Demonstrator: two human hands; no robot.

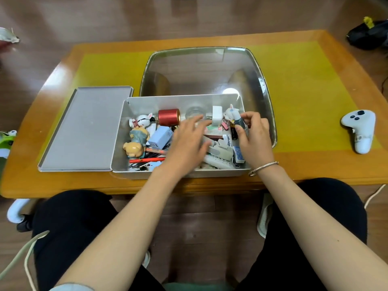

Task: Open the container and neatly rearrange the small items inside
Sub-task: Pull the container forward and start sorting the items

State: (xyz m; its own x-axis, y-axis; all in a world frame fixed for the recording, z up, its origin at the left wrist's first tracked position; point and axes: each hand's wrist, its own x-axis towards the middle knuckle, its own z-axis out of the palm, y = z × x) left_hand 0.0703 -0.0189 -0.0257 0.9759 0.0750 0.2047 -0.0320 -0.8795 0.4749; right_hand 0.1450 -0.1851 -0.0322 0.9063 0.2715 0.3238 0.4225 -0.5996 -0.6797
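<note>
- Sorting is the step in hand: the grey lid (84, 128) is already off and lies flat on the table (294, 59), touching the left side of the grey box (126, 122).
- Toy figures (136, 133) and a red can (169, 117) sit in the left and far part of the box, with pens (147, 159) near the front.
- Left hand (186, 141) hovers over the middle of the box with straight, loose fingers and holds nothing.
- Right hand (255, 136) pinches a small dark battery (238, 123) at the right end, just beside a white bunny toy (230, 113).
- Next, I think, the battery needs a tidy spot, and the left hand must clear room for it.
- White game controller (360, 131) lies far right on the table.
</note>
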